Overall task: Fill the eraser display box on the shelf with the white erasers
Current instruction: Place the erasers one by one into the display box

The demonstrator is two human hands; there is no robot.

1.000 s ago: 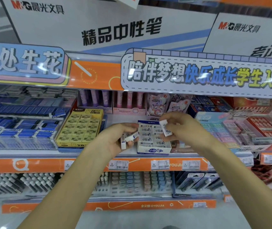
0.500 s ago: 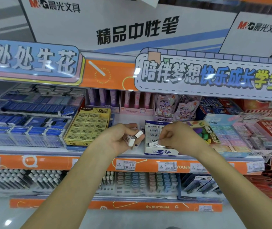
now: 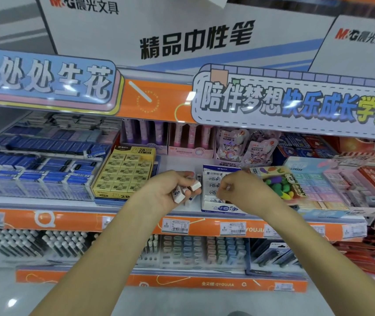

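Observation:
The white-and-blue eraser display box (image 3: 219,208) stands on the shelf between a yellow box and a bright toy pack. Rows of wrapped white erasers (image 3: 211,179) lie inside it. My left hand (image 3: 170,188) hovers just left of the box, shut on a few loose white erasers (image 3: 178,196). My right hand (image 3: 243,190) lies over the right part of the box, fingers curled down onto the erasers there; whether it grips one is hidden.
A yellow 2B eraser box (image 3: 125,174) sits left, a Ding Pony toy eraser pack (image 3: 277,183) right. Blue eraser packs (image 3: 33,169) fill the far left. The orange shelf edge (image 3: 136,222) carries price tags. Pens stand on the lower shelf (image 3: 193,252).
My right hand carried a white eraser from above the box down into it. The left hand stayed beside the box with its erasers. The camera view shifted left.

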